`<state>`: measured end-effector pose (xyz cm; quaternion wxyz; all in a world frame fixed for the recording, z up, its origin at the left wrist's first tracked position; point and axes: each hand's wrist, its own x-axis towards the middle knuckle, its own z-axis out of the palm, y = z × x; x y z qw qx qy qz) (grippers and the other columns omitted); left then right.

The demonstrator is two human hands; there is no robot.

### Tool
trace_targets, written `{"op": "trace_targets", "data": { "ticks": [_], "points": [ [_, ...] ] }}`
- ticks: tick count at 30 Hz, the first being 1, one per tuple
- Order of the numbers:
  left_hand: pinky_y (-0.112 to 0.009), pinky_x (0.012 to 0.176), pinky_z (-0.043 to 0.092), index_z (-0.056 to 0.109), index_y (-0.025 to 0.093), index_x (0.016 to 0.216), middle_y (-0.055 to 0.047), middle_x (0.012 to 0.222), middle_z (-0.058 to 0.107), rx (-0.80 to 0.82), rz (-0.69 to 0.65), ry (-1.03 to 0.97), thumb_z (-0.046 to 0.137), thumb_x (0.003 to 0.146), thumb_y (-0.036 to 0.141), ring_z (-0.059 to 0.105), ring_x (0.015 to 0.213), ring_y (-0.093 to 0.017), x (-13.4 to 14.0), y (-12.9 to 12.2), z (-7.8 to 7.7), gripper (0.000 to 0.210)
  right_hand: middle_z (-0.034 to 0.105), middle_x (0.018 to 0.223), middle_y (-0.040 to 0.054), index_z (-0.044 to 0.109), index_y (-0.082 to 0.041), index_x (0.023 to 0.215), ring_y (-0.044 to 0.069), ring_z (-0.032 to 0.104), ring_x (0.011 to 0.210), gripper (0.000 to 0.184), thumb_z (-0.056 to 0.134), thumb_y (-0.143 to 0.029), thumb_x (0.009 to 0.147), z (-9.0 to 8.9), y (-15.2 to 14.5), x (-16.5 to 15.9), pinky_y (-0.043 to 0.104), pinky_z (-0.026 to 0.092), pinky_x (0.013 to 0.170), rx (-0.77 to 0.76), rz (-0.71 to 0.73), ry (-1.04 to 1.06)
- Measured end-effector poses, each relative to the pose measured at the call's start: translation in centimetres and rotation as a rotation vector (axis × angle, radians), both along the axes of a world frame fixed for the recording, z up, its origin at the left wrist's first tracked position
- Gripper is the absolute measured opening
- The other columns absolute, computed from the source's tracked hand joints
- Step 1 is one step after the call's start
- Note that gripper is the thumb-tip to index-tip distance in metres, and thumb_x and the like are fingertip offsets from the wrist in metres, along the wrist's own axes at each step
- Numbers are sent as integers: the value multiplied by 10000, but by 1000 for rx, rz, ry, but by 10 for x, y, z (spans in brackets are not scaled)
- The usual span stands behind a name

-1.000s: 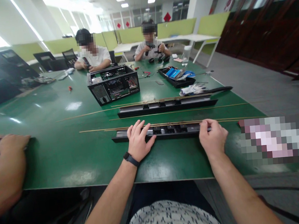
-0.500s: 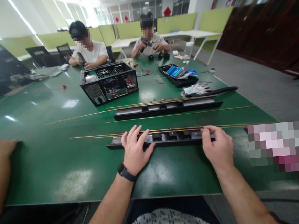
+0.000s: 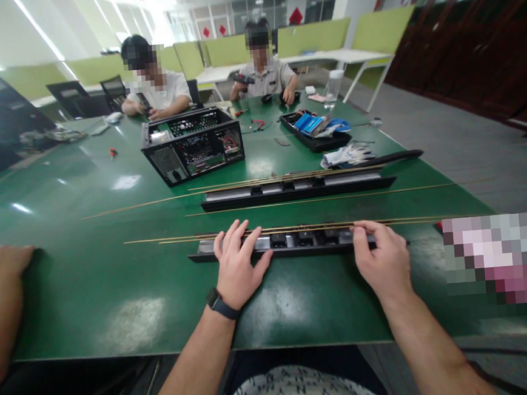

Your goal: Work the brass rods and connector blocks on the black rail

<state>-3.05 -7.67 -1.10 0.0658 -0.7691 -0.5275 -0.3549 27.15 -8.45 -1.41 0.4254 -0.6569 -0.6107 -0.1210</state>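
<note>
A long black metal channel [image 3: 290, 251] with dark blocks set inside lies before me. Two thin brass-coloured rods [image 3: 143, 241] run lengthwise along its far side. My left hand [image 3: 239, 263] rests over the left part of the channel, fingers spread and lying across the rods. Near the channel's right end, my right hand [image 3: 381, 252] pinches one thin rod between thumb and fingers. Farther off sits a second black channel [image 3: 300, 194], with more thin rods along its far edge. Another single rod [image 3: 318, 201] lies between the two channels.
Beyond the channels stand an open computer case [image 3: 193, 148] and a black tray [image 3: 316, 141] of blue items. White gloves [image 3: 349, 154] lie by a black strip. Two people sit across the green table [image 3: 91, 278]; another person's arm [image 3: 2, 297] rests at left.
My right hand has shifted slightly left, and the nearer rod's left end has slid left with it. My left hand has stayed put. The person opposite has lowered one hand to the table.
</note>
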Motion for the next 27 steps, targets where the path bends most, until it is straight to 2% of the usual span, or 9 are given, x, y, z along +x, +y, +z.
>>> {"op": "trace_targets", "data": {
  "ticks": [12,20,27],
  "points": [
    [-556,1226,255,642,256,1345,-142,1493,586,23,-4,-5,684,950,398,464,1474,-338,0,0,-3,422,736,932,140,720,-173,1004,312,627,952,280,523,-364,951,0,2,12,466,421,909,-43,-243,84],
    [-559,1226,237,629,258,1364,-134,1491,595,3,-30,-1,673,958,409,473,1467,-333,3,-1,2,435,738,940,133,710,-177,1001,300,628,942,291,504,-375,946,0,2,10,454,414,918,-40,-243,87],
    [-532,1245,187,527,248,1472,-106,1431,658,-81,-191,61,611,1006,437,530,1418,-284,19,7,21,509,746,942,117,704,-187,987,287,641,956,265,512,-367,955,2,1,7,465,413,957,-37,-185,77]
  ]
}}
